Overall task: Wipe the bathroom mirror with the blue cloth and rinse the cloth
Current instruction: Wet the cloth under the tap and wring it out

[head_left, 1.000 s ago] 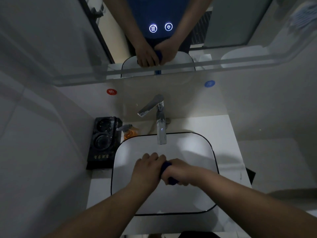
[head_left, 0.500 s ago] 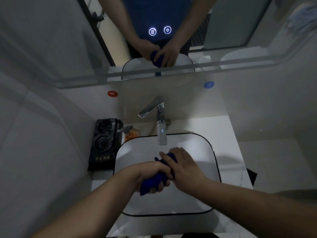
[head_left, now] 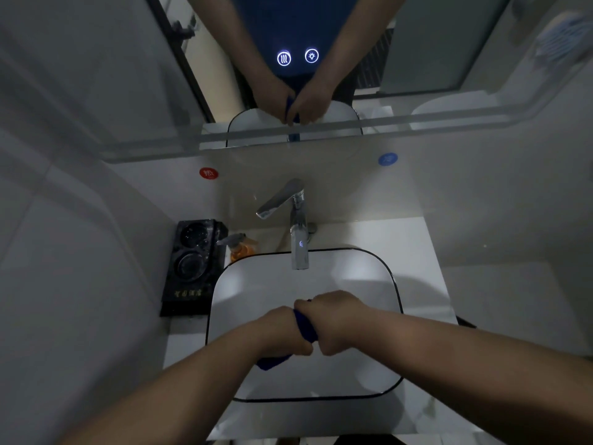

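Slanting near-left to far-right, blue cloth point(head_left: 305, 327) bridges left hand point(head_left: 281, 333) and right hand point(head_left: 335, 319).

Most of the blue cloth point(head_left: 306, 329) out of sight inside the left hand point(head_left: 282, 335) and right hand point(head_left: 333, 317)

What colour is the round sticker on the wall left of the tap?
The sticker is red; the head view shows it best.
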Demonstrator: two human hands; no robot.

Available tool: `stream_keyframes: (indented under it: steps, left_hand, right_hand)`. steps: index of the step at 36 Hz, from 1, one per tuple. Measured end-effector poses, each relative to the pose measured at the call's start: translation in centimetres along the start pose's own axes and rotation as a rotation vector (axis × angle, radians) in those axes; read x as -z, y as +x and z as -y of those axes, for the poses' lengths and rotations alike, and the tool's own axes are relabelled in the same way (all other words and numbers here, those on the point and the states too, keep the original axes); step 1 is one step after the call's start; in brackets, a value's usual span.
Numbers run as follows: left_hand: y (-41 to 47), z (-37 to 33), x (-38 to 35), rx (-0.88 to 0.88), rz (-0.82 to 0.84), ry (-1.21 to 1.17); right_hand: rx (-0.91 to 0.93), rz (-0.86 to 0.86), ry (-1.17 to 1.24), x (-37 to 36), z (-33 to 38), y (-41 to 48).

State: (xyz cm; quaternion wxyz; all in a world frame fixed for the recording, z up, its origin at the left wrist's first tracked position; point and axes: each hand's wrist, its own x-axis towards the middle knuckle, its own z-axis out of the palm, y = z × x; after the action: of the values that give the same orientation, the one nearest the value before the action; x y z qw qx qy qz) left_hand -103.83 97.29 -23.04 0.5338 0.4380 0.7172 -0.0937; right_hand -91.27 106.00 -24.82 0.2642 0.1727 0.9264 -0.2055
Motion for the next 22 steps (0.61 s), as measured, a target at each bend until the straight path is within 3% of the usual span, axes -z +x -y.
stream_keyframes:
  steps: [2,5,9,12,19,22]
  left_hand:
    - [1.0,-0.7,-0.4,0.044,-0.067,0.133]
    - [2.2,-1.2,-0.9,0.181,-0.186,0.13]
    - [2.4,0.2,-2.4,0.085,-0.476,0.29]
    - [2.5,1.5,-2.8,-0.018,-0.589,0.417]
    - [2.5,2.9,-1.1,-0.327,-0.614,0.587]
    - [2.6,2.6,-0.6,-0.4,-0.626,0.636]
  right_hand:
    - [-0.044,0.039,-0.028,0.5,0.0,0.6]
    - [-0.118,0.076,-0.042,0.9,-0.1,1.3]
    - [-0.178,0.052,0.035,0.7,0.4,2.0]
    - [-0.201,0.091,0.273,-0.1,0.9,2.5]
    - [-0.502,0.116,1.184,-1.8,1.9,0.4]
    - [-0.527,0.157,1.366,-1.5,1.6,-0.7]
